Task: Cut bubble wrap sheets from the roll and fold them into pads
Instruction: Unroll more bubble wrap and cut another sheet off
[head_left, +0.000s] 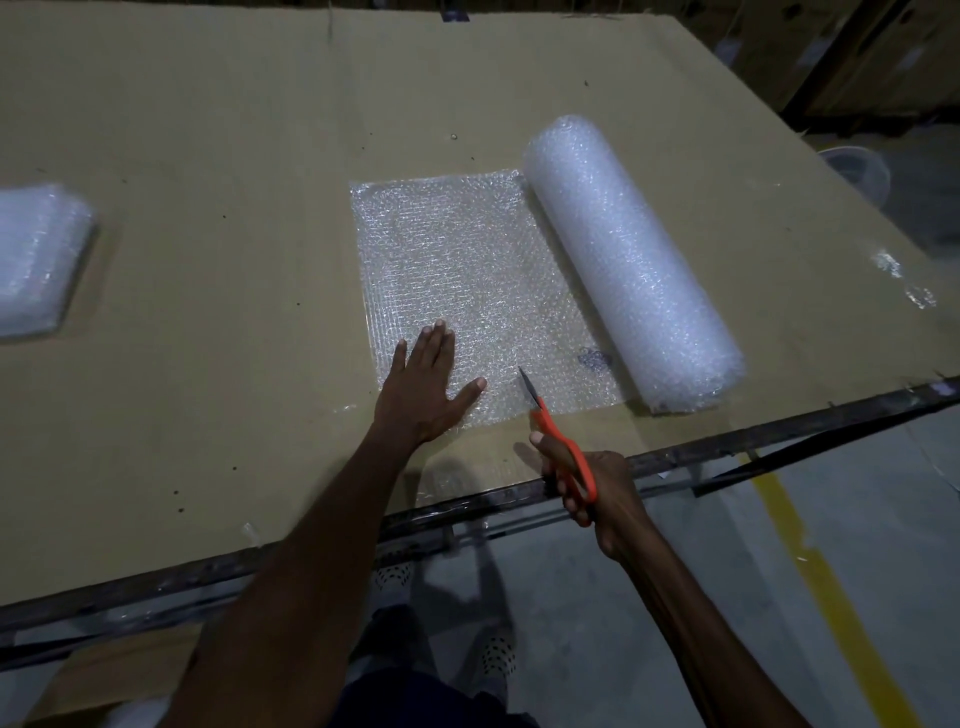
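A flat left hand (426, 376) pins the unrolled clear bubble wrap sheet (467, 280) to the cardboard-covered surface (208, 208), steadying it for cutting; the right hand (592, 488) grips orange-handled scissors (558, 441), blades at the sheet's near edge beside the white bubble wrap roll (628, 260).

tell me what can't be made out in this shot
Head view only:
- Scissors: the right hand covers the handle loops; whether the blades have entered the sheet is too small to tell.
- Pad: cut off by the left edge.
- Sheet under the left hand: hidden by the palm.
- Tub past the table: dark, contents unreadable.
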